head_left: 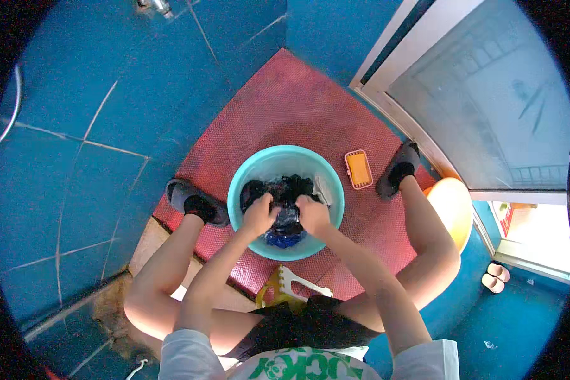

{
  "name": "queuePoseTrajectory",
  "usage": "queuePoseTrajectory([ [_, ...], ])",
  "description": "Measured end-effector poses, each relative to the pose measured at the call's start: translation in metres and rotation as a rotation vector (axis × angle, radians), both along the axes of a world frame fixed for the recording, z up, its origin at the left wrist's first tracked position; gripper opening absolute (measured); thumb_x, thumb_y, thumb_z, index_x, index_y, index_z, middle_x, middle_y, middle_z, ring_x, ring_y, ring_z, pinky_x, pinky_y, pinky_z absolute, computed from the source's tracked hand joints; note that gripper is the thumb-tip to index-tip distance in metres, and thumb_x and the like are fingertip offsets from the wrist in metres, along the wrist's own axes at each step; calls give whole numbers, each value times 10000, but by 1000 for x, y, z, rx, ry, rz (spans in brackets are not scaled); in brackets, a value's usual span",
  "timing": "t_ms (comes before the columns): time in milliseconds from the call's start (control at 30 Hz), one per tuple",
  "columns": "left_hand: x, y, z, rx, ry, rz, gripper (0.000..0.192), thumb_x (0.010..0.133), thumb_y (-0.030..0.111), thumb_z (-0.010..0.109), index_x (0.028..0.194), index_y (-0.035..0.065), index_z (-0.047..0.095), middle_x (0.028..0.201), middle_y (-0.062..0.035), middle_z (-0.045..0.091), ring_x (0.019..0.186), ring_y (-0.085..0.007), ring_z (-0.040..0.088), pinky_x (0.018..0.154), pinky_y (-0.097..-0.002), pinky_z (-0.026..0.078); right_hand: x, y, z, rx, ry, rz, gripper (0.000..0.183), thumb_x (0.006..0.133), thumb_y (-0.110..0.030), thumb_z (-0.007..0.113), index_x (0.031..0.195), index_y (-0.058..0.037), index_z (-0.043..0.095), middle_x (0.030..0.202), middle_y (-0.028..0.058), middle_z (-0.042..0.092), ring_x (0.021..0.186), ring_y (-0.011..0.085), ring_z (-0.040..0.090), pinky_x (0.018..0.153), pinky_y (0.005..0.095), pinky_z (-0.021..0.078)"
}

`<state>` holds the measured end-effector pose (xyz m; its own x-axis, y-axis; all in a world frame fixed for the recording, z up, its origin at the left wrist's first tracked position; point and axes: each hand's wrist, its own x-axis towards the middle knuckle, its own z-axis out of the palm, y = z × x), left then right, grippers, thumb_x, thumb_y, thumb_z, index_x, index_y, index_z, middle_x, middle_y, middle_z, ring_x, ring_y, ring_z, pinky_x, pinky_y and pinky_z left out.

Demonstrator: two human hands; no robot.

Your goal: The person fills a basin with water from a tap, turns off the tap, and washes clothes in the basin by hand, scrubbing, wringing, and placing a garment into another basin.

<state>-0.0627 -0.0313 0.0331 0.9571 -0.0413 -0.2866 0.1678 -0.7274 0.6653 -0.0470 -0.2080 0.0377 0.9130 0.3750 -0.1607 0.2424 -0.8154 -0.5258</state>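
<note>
A round turquoise plastic basin (333, 168) stands on the floor between my feet, holding water and wet cloth. Dark wet fabric (292, 186) fills its middle, a blue piece (283, 240) lies at the near side, and a whitish piece (322, 189) rests against the right wall. My left hand (261, 213) is over the left part of the dark fabric, fingers curled on it. On the right part, my right hand (312, 213) is closed on the same fabric, its fingertips partly hidden. To the basin's right lies a pink soap dish with an orange bar of soap (359, 169).
A red textured mat (285, 95) covers the floor. Behind my right leg is an orange round basin (449, 204). A white and yellow plastic stool (285, 285) is beneath me. Blue walls, a framed door (475, 104) and pink slippers (495, 278) stand around.
</note>
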Motion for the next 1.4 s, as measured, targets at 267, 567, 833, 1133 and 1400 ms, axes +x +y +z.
queuePoseTrajectory([
  [267,-66,-1,22,245,-123,-610,196,709,155,562,846,68,453,814,-111,522,849,-278,492,685,-420,378,-54,-26,12,-151,134,186,129,780,-175,473,837,-65,510,789,106,572,682,310,568,572,423,451],
  [567,-16,-4,13,108,-280,-42,465,657,308,666,921,34,398,916,-148,430,912,-319,398,747,-424,346,-13,-7,17,-76,-123,201,666,630,-356,643,1158,-33,397,1200,154,377,1189,346,266,973,460,225],
  [833,8,-18,-75,242,126,-5,906,684,551,553,1256,-24,147,1202,-256,247,1110,-423,267,961,-469,215,43,22,-62,-202,439,100,1051,497,-464,712,1299,-52,171,1308,171,246,1205,332,262,961,448,266],
  [1133,44,-20,-128,333,234,-38,412,744,249,497,1058,-17,472,1074,-217,491,1071,-308,447,879,-407,369,35,35,-166,-262,486,-165,478,783,-256,483,1187,-34,358,1071,165,475,1001,332,454,837,435,387],
  [1400,65,-15,-68,19,318,291,341,725,236,519,967,-3,501,944,-156,542,866,-308,521,734,-417,405,60,53,-77,23,212,-389,537,763,-293,538,1173,-2,350,1026,164,497,932,333,493,826,403,386],
])
